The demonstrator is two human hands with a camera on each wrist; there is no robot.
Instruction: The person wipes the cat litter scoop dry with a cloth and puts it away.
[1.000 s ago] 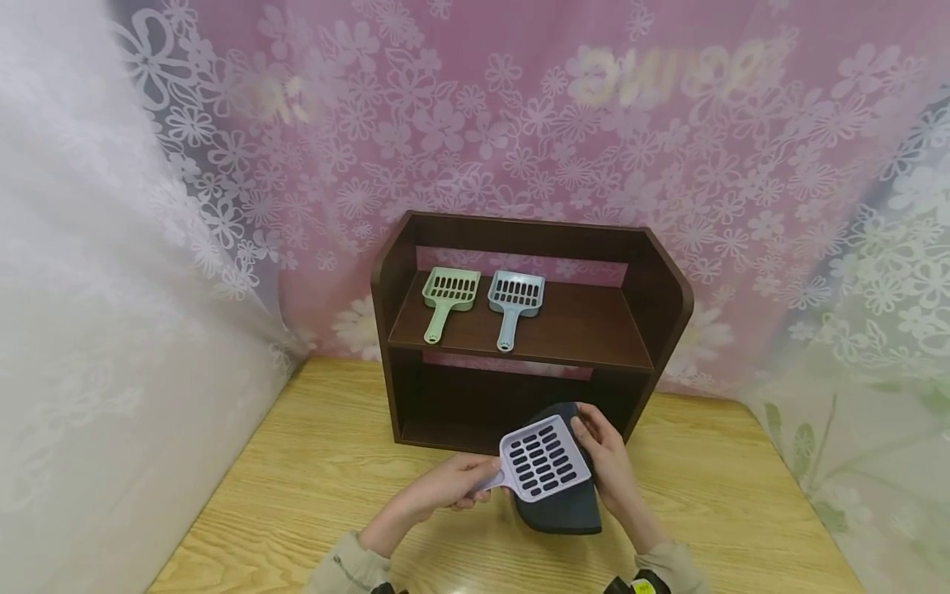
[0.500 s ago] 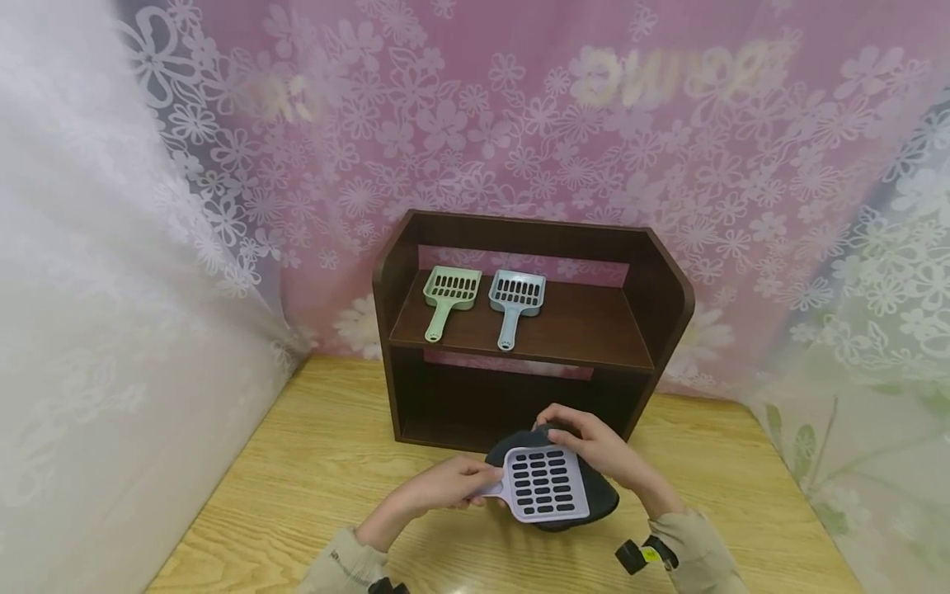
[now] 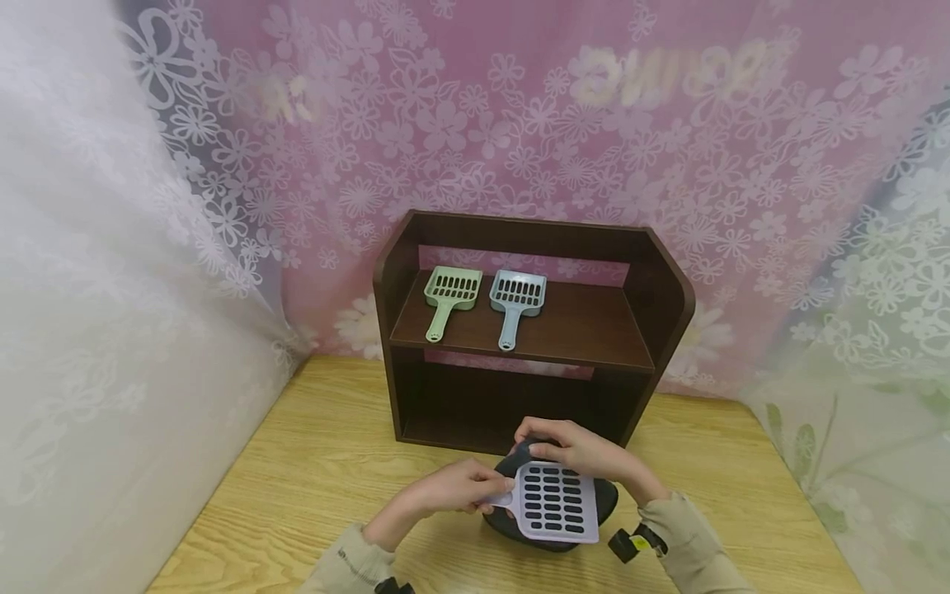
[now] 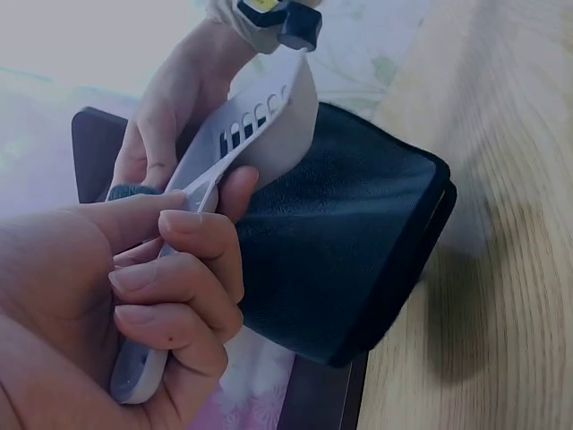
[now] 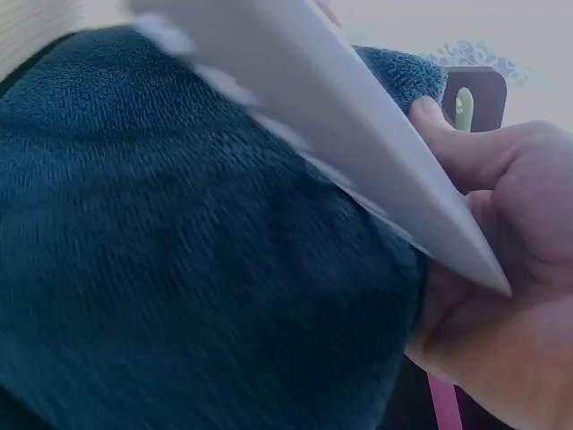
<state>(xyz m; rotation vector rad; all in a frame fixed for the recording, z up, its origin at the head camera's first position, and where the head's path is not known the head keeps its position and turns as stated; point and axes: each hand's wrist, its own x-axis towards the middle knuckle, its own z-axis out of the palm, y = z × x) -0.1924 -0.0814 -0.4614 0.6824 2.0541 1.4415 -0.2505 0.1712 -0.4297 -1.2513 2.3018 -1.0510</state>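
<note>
A lilac slotted cat litter scoop (image 3: 543,505) lies level in front of the lower shelf, and my left hand (image 3: 458,487) grips its handle. In the left wrist view the fingers curl round that handle (image 4: 141,369). My right hand (image 3: 582,454) pinches a dark teal cloth (image 5: 179,251) at the scoop's upper edge, thumb on the near side. The cloth hangs behind and under the scoop head, its dark edge (image 4: 394,287) close over the table. In the right wrist view the scoop's side (image 5: 331,107) crosses in front of the cloth.
A dark brown two-tier shelf (image 3: 594,322) stands behind the hands. On its upper tier lie a green litter scoop (image 3: 443,307) and a blue one (image 3: 511,313). The wooden table (image 3: 312,478) is bordered by flowered curtains (image 3: 460,124).
My right hand has moved left from the scoop's right edge to its upper edge, drawing the cloth along. The scoop has turned from tilted to level and come slightly nearer.
</note>
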